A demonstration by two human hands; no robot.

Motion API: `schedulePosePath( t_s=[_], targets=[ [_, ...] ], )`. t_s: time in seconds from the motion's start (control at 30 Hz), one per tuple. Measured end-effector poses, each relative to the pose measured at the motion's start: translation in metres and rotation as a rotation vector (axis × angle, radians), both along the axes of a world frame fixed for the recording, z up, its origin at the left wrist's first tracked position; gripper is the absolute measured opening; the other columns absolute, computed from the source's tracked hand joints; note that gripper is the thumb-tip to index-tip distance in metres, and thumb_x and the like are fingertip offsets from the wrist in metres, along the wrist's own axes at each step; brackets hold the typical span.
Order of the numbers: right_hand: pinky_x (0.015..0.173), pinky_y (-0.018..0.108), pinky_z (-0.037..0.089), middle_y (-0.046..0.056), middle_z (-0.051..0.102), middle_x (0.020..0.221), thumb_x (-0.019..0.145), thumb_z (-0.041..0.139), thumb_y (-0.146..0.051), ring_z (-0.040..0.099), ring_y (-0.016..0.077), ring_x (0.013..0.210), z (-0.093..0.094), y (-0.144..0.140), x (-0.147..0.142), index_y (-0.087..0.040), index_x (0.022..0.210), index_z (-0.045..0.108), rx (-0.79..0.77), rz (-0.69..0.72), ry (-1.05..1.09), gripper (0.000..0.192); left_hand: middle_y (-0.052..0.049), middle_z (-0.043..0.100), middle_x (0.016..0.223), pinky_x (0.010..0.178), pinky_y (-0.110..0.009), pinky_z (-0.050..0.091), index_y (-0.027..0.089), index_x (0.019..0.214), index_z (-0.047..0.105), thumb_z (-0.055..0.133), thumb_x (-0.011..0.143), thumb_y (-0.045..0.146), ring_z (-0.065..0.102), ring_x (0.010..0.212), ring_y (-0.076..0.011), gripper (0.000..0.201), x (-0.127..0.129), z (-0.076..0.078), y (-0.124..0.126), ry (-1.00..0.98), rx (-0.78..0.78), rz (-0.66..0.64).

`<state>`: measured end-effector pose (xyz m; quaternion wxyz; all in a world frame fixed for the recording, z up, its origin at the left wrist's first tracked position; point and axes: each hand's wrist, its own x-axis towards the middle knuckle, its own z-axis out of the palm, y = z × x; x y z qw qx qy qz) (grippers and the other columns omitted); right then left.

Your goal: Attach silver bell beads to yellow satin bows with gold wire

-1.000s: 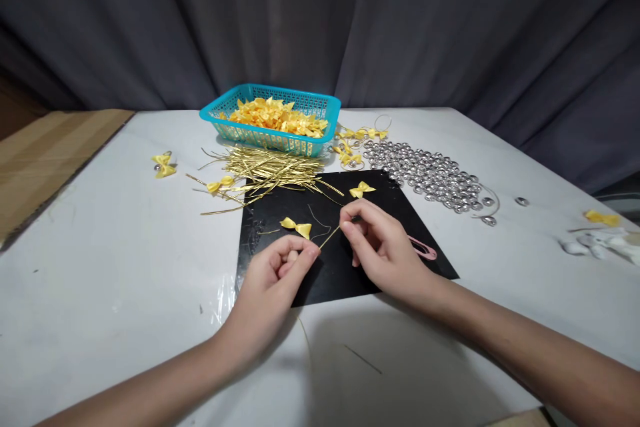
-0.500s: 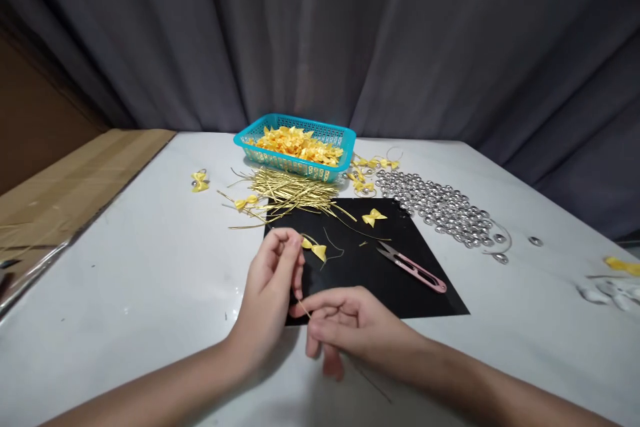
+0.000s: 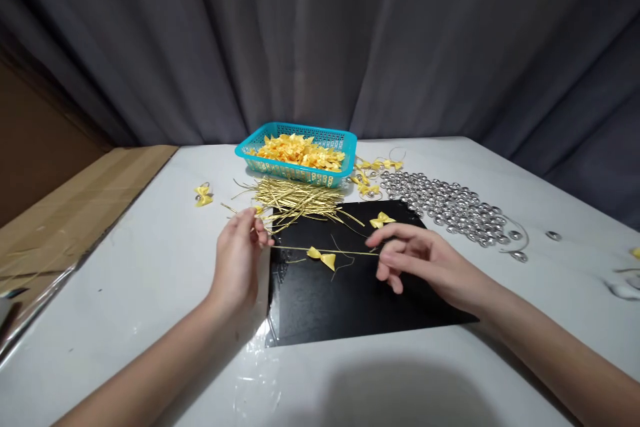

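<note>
A thin gold wire tie (image 3: pixel 350 253) is stretched between my two hands, nearly level over the black mat (image 3: pixel 350 307). My left hand (image 3: pixel 240 247) pinches its left end. My right hand (image 3: pixel 417 257) pinches the other end between thumb and fingers. A yellow ribbon bow (image 3: pixel 321 257) shows just under the wire; whether it touches the wire I cannot tell. Thin loose thread (image 3: pixel 343 267) lies beside that bow. Past my right fingers rests another yellow bow (image 3: pixel 382 220). The pink scissors are hidden behind my right hand.
A blue basket (image 3: pixel 296 165) full of yellow bows stands at the back. Before it lies a pile of gold wire ties (image 3: pixel 300 199). Silver beads (image 3: pixel 445 203) spread to the right. Bows with beads (image 3: pixel 367 183) lie beside the basket, and one bow (image 3: pixel 203 195) sits far left.
My hands have moved apart and up, drawing the gold wire straight between them. My right hand went right and now covers the scissors. The view has shifted slightly.
</note>
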<state>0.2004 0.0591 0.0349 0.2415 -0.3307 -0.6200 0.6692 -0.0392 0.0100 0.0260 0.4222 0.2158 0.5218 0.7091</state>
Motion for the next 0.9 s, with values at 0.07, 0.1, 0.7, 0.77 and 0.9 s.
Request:
schedulePosePath(
  t_s=[0.07,0.1,0.7,0.77,0.9],
  targets=[
    [0.048,0.016,0.044,0.001,0.066,0.063,0.079,0.066,-0.033,0.057,0.0062,0.045,0.005,-0.001,0.008,-0.016,0.08,0.06,-0.053,0.065,0.121,0.018,0.005,0.049,0.061,0.052,-0.017,0.041,0.015,0.069,0.05,0.061,0.077,0.029,0.045,0.052,-0.0068,0.019,0.008,-0.012,-0.004,0.014,-0.059,-0.03],
    [0.047,0.017,0.045,0.001,0.067,0.065,0.077,0.067,-0.036,0.056,0.0061,0.043,0.008,-0.002,0.013,-0.017,0.077,0.059,-0.079,0.092,0.183,0.021,0.004,0.051,0.065,0.054,-0.018,0.043,0.015,0.073,0.052,0.061,0.077,0.032,0.047,0.055,-0.0073,0.019,0.012,-0.016,-0.006,0.042,-0.08,-0.062],
    [0.082,0.037,0.049,0.0,0.055,0.071,0.075,0.066,-0.046,0.056,0.0158,0.077,0.015,0.001,0.015,-0.024,0.073,0.054,0.094,-0.318,0.284,0.026,-0.01,0.064,0.105,0.084,-0.04,0.043,0.022,0.096,0.066,0.051,0.084,0.025,0.056,0.099,-0.027,0.019,0.006,-0.025,-0.007,1.518,0.088,-0.516],
    [0.077,0.033,0.049,-0.001,0.052,0.064,0.081,0.061,-0.043,0.053,0.0128,0.067,0.007,-0.003,0.009,-0.022,0.078,0.057,0.125,-0.244,0.198,0.022,-0.009,0.065,0.103,0.082,-0.04,0.044,0.022,0.092,0.066,0.05,0.085,0.023,0.058,0.096,-0.0259,0.018,0.007,-0.027,-0.008,1.471,0.075,-0.551],
    [0.07,0.025,0.045,0.003,0.059,0.079,0.086,0.056,-0.037,0.055,0.0114,0.074,-0.006,-0.012,-0.004,-0.018,0.084,0.064,0.321,-0.168,-0.067,0.021,-0.008,0.067,0.097,0.081,-0.036,0.045,0.021,0.08,0.065,0.055,0.082,0.021,0.06,0.094,-0.0234,0.01,0.019,-0.027,-0.012,1.168,0.062,-0.576]
  ],
)
